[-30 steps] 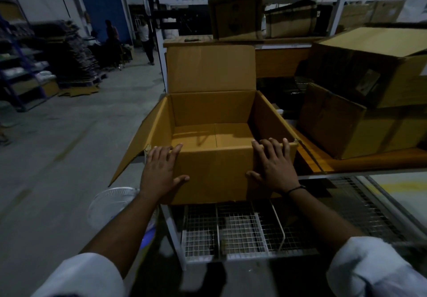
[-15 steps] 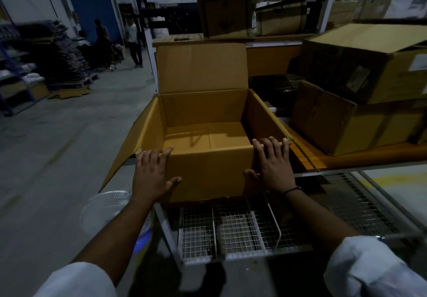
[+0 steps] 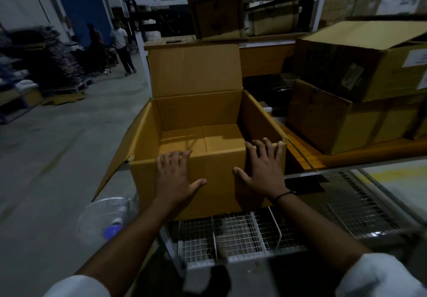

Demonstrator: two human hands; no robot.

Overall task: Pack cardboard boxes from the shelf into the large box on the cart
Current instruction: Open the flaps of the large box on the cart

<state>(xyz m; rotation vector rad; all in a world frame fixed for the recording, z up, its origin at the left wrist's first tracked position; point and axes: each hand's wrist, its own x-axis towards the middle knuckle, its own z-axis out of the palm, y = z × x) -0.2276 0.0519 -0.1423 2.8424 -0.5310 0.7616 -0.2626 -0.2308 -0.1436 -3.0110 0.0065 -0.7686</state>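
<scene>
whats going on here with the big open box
A person presses the left hand and right hand flat against the near wall of the large box, fingertips at its rim. It sits open and empty on the wire cart. Closed cardboard boxes are stacked on the shelf beside it; none is packed yet.

The scene is dim and underexposed, with deep shadow at the lower right. Soft light from above brightens the open box (image 3: 198, 121) at centre. Straight lines bend near the edges, and the lower corners are blurred.
</scene>
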